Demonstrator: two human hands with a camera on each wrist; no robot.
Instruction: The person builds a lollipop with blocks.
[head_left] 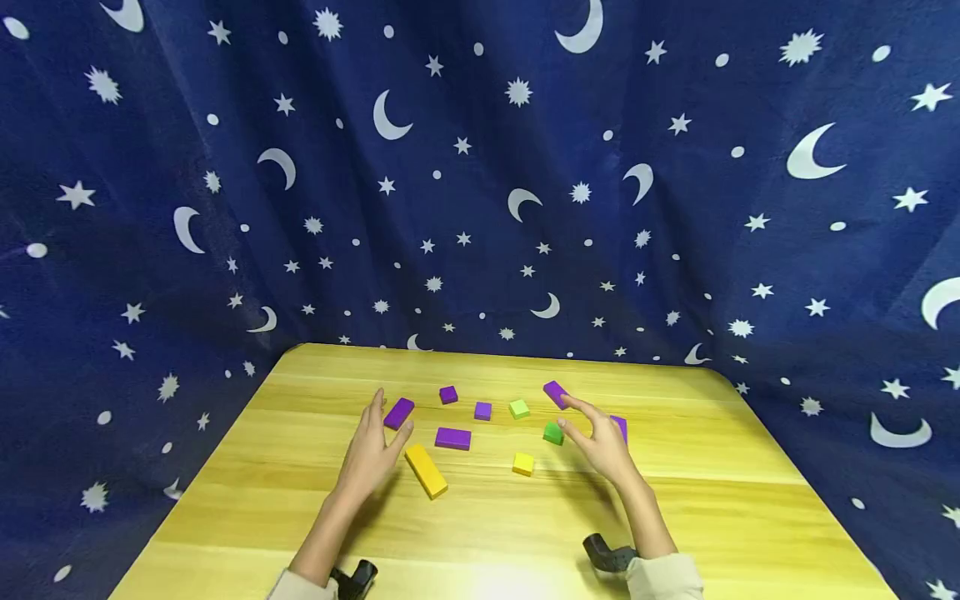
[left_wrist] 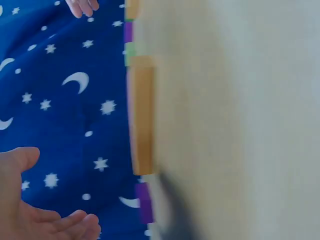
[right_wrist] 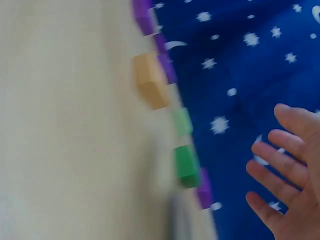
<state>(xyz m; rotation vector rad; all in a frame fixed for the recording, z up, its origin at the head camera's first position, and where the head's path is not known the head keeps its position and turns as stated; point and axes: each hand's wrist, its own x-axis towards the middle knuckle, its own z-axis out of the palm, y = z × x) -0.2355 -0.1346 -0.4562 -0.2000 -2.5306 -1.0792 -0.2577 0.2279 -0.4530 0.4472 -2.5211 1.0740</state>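
My left hand [head_left: 371,454] hovers over the left side of the table with fingers extended and nothing in it. Beside its thumb lie a long orange-yellow block [head_left: 426,472] and a purple rectangular block [head_left: 399,413]. My right hand [head_left: 602,442] is held above the right side, fingers spread and empty in the right wrist view. Close to its thumb sits a green block [head_left: 553,433]; its index finger overlaps a purple block [head_left: 554,392] in the head view. Another purple block [head_left: 620,427] is partly hidden behind this hand.
Between the hands lie a purple rectangular block [head_left: 453,439], small purple blocks [head_left: 483,411], a light green block [head_left: 519,409] and a yellow block [head_left: 523,464]. The wooden table [head_left: 247,508] ends at a dark blue curtain [head_left: 480,208] with moons and stars.
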